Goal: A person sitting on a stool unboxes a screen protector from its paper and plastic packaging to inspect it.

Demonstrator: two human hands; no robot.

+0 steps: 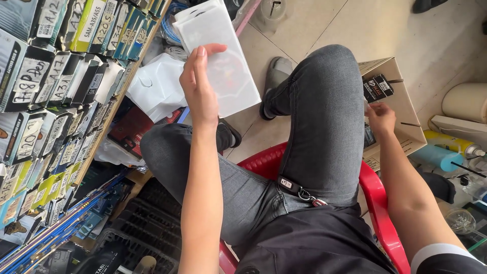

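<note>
My left hand (199,87) is raised in front of me and grips a stack of flat white rectangular packets (223,61) by their left edge. My right hand (380,117) reaches down into an open brown cardboard box (406,114) at my right side, its fingers closed on something inside that I cannot make out. A small black packet (377,87) lies in the box just above that hand. I sit on a red plastic chair (378,203) in grey jeans.
A shelf of labelled boxes (61,96) runs along the left, with white bags (154,89) and a red packet (129,129) below it. Blue rods (61,231) and a black crate (147,223) lie at lower left. Bottles and a paper roll (464,101) stand at right.
</note>
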